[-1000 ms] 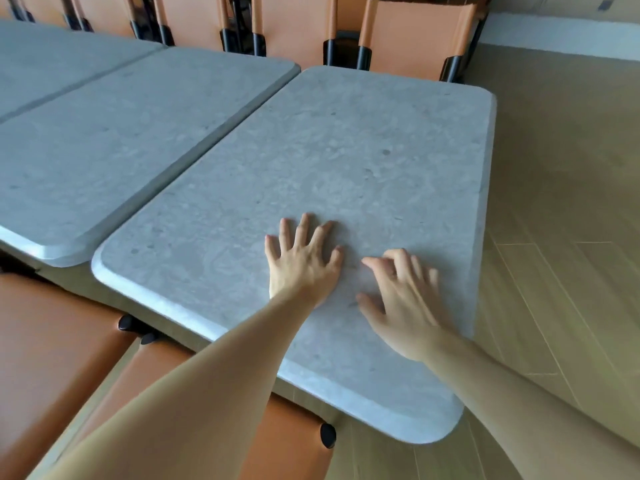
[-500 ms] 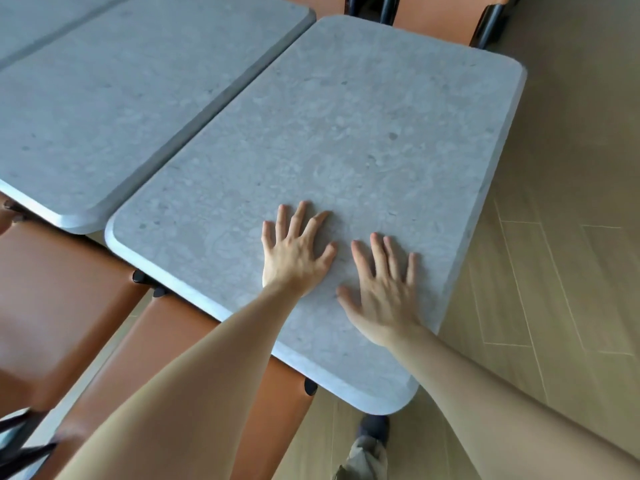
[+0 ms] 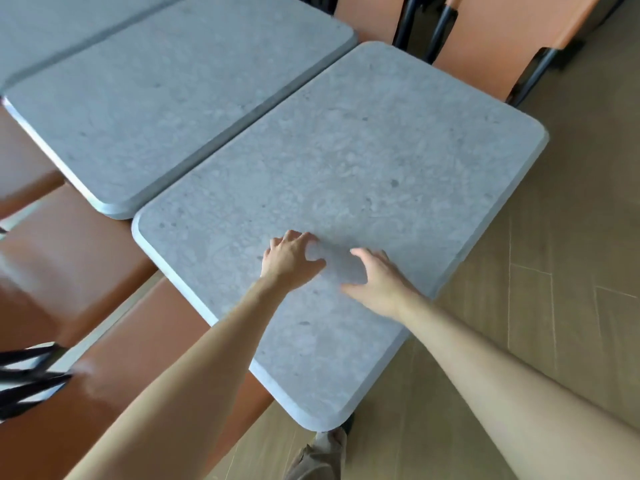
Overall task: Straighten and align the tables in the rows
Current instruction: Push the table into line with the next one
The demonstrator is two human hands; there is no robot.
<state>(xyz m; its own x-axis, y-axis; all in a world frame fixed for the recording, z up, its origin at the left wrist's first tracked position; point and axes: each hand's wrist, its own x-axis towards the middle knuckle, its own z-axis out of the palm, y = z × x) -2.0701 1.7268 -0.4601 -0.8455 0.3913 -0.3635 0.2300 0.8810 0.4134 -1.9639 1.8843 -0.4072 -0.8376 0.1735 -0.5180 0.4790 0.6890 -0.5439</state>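
The end table [image 3: 363, 150], a grey stone-look top with rounded corners, lies under both my hands. My left hand [image 3: 289, 259] and my right hand [image 3: 379, 280] are side by side on its near half, fingers bent, tips at the surface and holding nothing; both are blurred. The neighbouring table [image 3: 173, 95] runs alongside on the left with a narrow dark gap between them. The end table's near edge sticks out past the neighbour's near edge. A third table [image 3: 52, 26] shows at the top left.
Orange chairs [image 3: 69, 265] stand tucked along the near left side, and more orange chairs [image 3: 502, 39] with black frames stand at the far side. Wood floor [image 3: 561, 271] lies to the right. My shoe [image 3: 327, 445] is by the table's near corner.
My fingers were flat and spread on the end table and are now bent. My right hand came down beside the left. The view has shifted over the table, and the gap looks narrower.
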